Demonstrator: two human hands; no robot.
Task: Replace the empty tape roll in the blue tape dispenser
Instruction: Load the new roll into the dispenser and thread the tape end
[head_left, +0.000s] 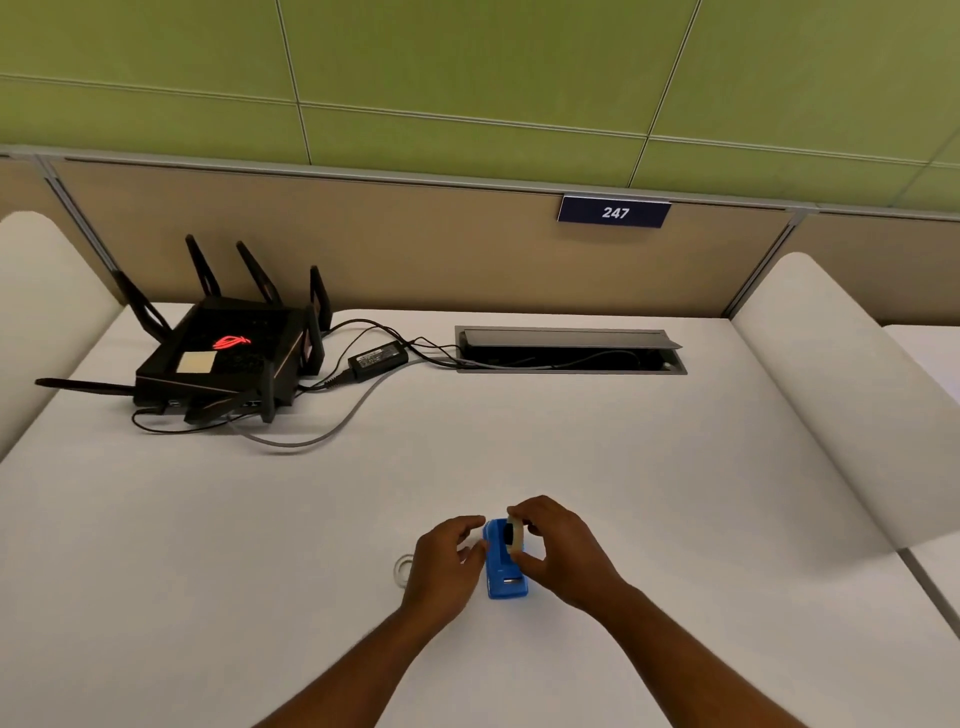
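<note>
The blue tape dispenser (503, 574) stands on the white desk (571, 447), near its front middle. My right hand (558, 545) pinches a tape roll (515, 532) on a dark hub, held upright at the dispenser's far end, in or just above its cradle. My left hand (447, 564) rests against the dispenser's left side, thumb and fingers touching its wall. A pale ring, another tape roll (403, 568), lies flat on the desk just left of my left hand, partly hidden by it.
A black router (228, 358) with several antennas sits at the back left, with a power brick (378, 357) and cables running to an open cable tray (570, 351). A tan partition carries a sign reading 247 (614, 212). Rounded white dividers flank the desk.
</note>
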